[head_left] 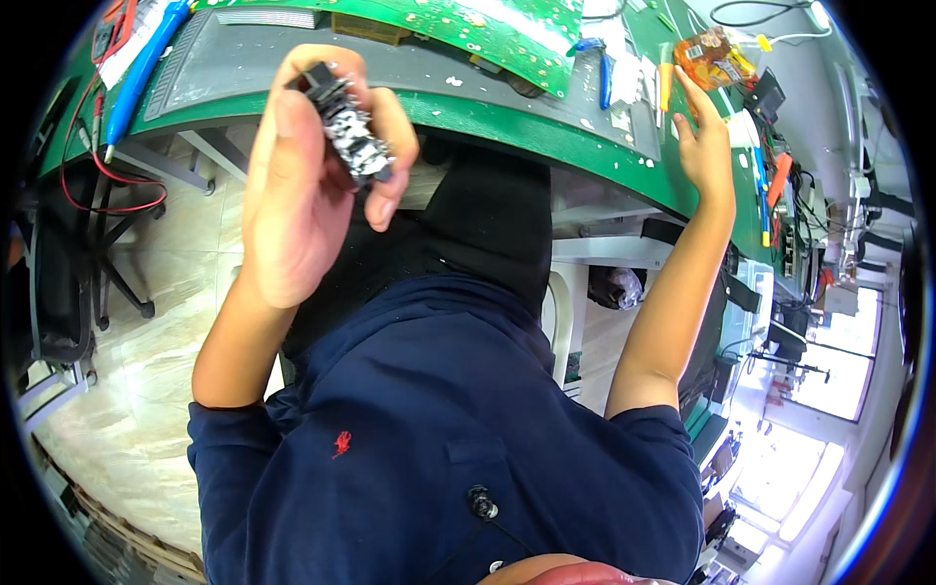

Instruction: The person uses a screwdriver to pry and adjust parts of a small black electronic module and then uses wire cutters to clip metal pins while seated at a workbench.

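Observation:
My left hand point(310, 171) is raised in front of the bench's near edge. Its fingers and thumb are wrapped round a small black block-shaped part point(351, 132) covered with patchy white material. The exact kind of this part does not show. Over on the right, my right hand point(704, 141) reaches across the green bench top with its fingers stretched out and apart. It is beside a clear package with orange-brown contents point(720, 58) and an orange slender object point(666, 86). Whether the fingertips touch the package cannot be made out.
A large green circuit board point(487, 34) lies on the grey mat point(224, 63), among scattered white scraps. Blue-handled pliers point(605, 80) are right of it. At the left are a blue pen-like tool point(146, 73) and red cables point(117, 180). A black chair point(68, 263) stands beyond.

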The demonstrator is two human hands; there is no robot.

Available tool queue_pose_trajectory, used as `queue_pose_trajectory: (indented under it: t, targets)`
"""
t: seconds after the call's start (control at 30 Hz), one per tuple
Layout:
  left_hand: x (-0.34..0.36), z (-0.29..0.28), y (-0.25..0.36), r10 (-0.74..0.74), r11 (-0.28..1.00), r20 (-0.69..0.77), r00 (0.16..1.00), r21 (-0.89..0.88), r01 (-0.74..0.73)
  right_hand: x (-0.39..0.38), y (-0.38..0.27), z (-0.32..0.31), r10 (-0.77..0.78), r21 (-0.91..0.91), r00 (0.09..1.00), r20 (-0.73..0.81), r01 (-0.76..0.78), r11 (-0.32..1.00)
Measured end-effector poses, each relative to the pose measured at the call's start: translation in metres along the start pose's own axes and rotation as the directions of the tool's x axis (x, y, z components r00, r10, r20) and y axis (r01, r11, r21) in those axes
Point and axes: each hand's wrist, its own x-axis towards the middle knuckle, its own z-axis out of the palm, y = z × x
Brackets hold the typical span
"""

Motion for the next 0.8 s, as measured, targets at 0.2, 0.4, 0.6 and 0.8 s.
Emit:
queue_pose_trajectory:
  t: [0.2,0.4,0.6,0.8]
  targets:
    - [0.001,0.0,-0.001,-0.084,0.981,0.074,0.994,-0.167,0.096,0.021,-0.078,0.008,0.019,0.136,1.0,0.024,-0.022,0.991]
    - [-0.005,0.001,0.003,-0.079,0.971,0.11,0.991,-0.214,0.101,0.031,-0.104,0.019,0.015,-0.089,0.952,0.305,0.013,0.996]
    - [0.002,0.003,0.006,0.07,0.943,0.213,0.975,-0.334,0.005,0.023,-0.094,0.008,-0.11,0.085,0.923,0.368,0.084,0.993]
    - [0.0,0.003,0.005,0.127,0.961,0.233,0.964,-0.269,-0.061,0.018,-0.105,0.009,-0.086,0.007,0.908,0.409,0.091,0.996]
